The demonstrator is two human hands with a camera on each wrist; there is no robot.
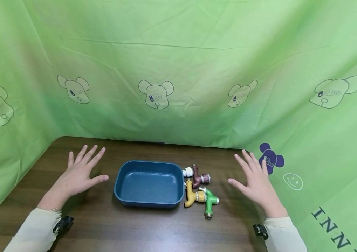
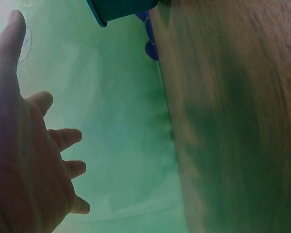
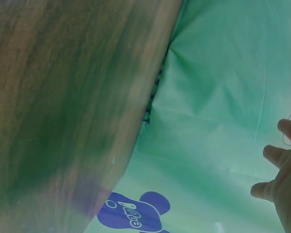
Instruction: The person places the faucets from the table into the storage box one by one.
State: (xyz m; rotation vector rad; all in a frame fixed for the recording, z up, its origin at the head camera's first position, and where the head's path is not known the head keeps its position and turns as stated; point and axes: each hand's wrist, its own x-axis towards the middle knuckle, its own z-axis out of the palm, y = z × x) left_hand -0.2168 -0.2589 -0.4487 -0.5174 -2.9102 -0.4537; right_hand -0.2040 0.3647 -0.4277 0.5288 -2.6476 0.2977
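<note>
A dark blue rectangular tray [image 1: 124, 199] stands empty in the middle of a brown wooden table [image 1: 153, 231]. Just right of it lie three plastic taps: a maroon one [image 1: 198, 177], a yellow one [image 1: 192, 196] and a green one [image 1: 210, 202]. My left hand [image 1: 79, 173] hovers left of the tray with fingers spread, holding nothing. On the other side, right of the taps, my right hand [image 1: 254, 178] is spread the same way and empty. The left wrist view shows the left hand [image 2: 29, 145] open and a corner of the tray [image 2: 119, 8]. Only fingertips [image 3: 276, 160] show in the right wrist view.
A green cloth with bear prints [image 1: 156, 94] hangs behind and on both sides of the table, with a purple bear print [image 1: 271, 159] at the right. Bare tabletop lies in front of the tray.
</note>
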